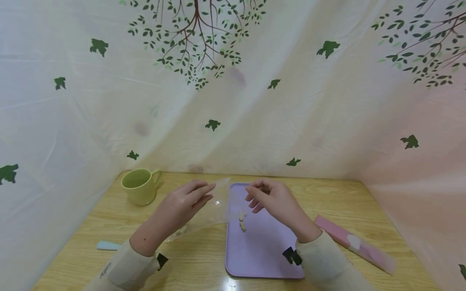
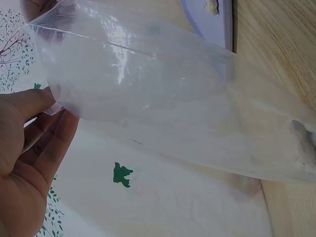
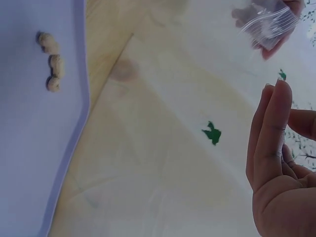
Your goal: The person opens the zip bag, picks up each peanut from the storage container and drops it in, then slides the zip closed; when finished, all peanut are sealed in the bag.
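Observation:
My left hand pinches a clear zip bag near its mouth, between thumb and fingers. The bag slants down toward the table; pale lumps lie in its low end, their kind unclear. In the right wrist view, ridged zip lines show on the bag. My right hand hovers above the purple tray, just right of the bag. Its fingers are fairly straight, with nothing seen between them. A few unshelled peanuts lie on the tray.
A green mug stands at the table's back left. A light blue handle-like piece lies by the left forearm. On the right is a long pink box. A printed cloth hangs behind the wooden table.

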